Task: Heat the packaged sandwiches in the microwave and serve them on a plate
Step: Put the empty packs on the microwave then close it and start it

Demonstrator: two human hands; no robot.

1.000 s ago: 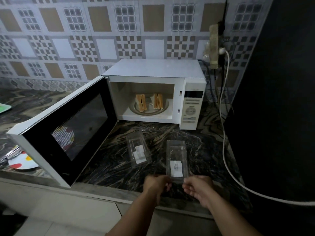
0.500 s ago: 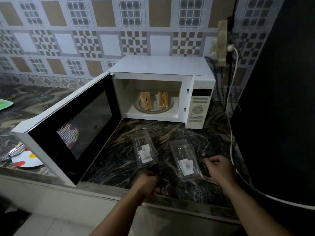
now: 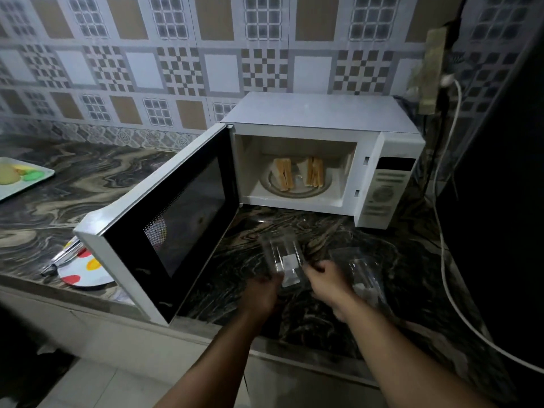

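The white microwave stands open on the marble counter, its door swung out to the left. Two unwrapped sandwiches stand on the glass turntable inside. Two empty clear plastic sandwich packs lie in front of it. My left hand and my right hand both hold the near end of the left pack, which looks blurred and slightly tilted. The right pack lies on the counter just right of my right hand, untouched.
A white plate with coloured dots sits at the counter's front left, partly behind the door, with metal tongs on it. A tray with food is far left. A white cable and a dark appliance are on the right.
My right hand left the right pack and moved left to the left pack. My left hand came up to the same pack. The view shifted to the left.
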